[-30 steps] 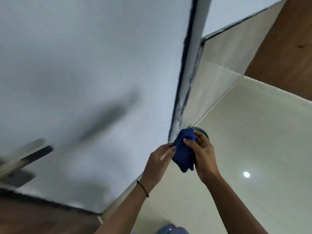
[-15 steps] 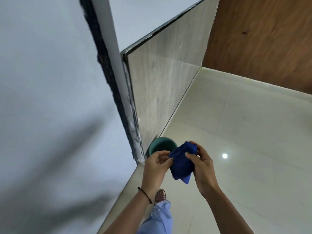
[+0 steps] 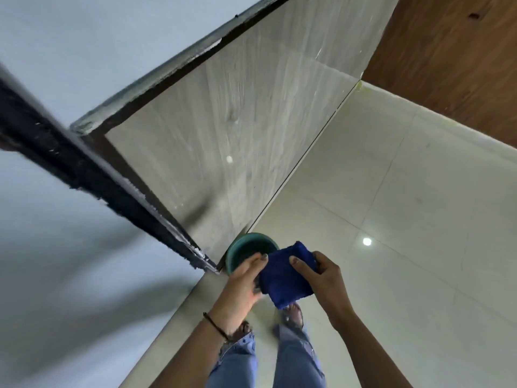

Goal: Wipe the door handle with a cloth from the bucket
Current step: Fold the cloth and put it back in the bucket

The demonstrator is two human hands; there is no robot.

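Note:
A dark blue cloth (image 3: 285, 274) is held between both hands at the lower middle of the head view. My left hand (image 3: 242, 287) grips its left side and my right hand (image 3: 321, 277) pinches its right side and top edge. Just beyond the hands a green bucket (image 3: 242, 245) stands on the floor against the wall corner; my left hand and the cloth hide part of it. The door handle is out of view.
A pale grey door (image 3: 64, 247) with a black edge strip (image 3: 92, 175) fills the left. A beige tiled wall (image 3: 237, 141) runs ahead, a wooden panel (image 3: 453, 57) at the top right. Glossy floor tiles (image 3: 405, 219) stretch right. My feet (image 3: 292, 315) stand below the hands.
The view has swung from the door face down toward the floor, so the bucket and my legs now show. Both hands have kept hold of the blue cloth and spread it flatter.

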